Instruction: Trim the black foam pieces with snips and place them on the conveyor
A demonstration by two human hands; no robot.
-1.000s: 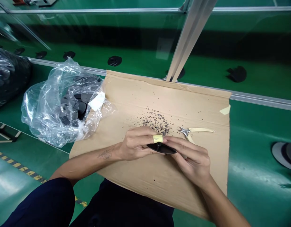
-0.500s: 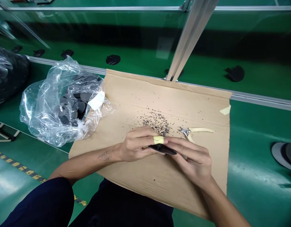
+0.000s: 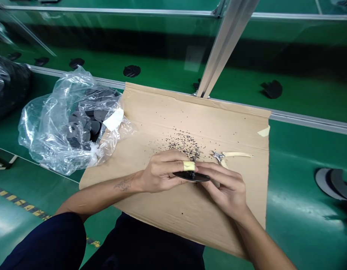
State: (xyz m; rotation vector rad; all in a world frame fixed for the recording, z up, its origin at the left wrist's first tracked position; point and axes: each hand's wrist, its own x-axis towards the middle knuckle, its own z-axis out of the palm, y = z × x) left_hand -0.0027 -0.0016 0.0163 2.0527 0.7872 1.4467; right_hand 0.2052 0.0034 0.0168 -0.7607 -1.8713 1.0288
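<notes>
Between my two hands is a thin black disc [image 3: 187,176], seen nearly edge-on, with a small raised part at its middle. My left hand [image 3: 165,170] pinches its left side; yellow tape [image 3: 189,165] is wrapped round a finger. The fingers of my right hand [image 3: 228,183] close on the disc's right side. Just beyond the hands, many small black scraps [image 3: 184,144] lie scattered on a cardboard sheet [image 3: 156,213]. Side cutters [image 3: 218,155] with cream handles rest on the cardboard, past my right fingers.
A clear plastic bag [image 3: 46,127] full of black discs [image 3: 83,129] stands at the left, beside a dark bag [image 3: 10,86]. A metal post [image 3: 225,48] rises at the back. Black parts [image 3: 132,70] lie on the green surface beyond the rail; more discs [image 3: 331,183] are at right.
The disc has turned a little, showing more of its upper face and the raised part in the middle. Both hands keep hold of it. The whole view has shifted slightly.
</notes>
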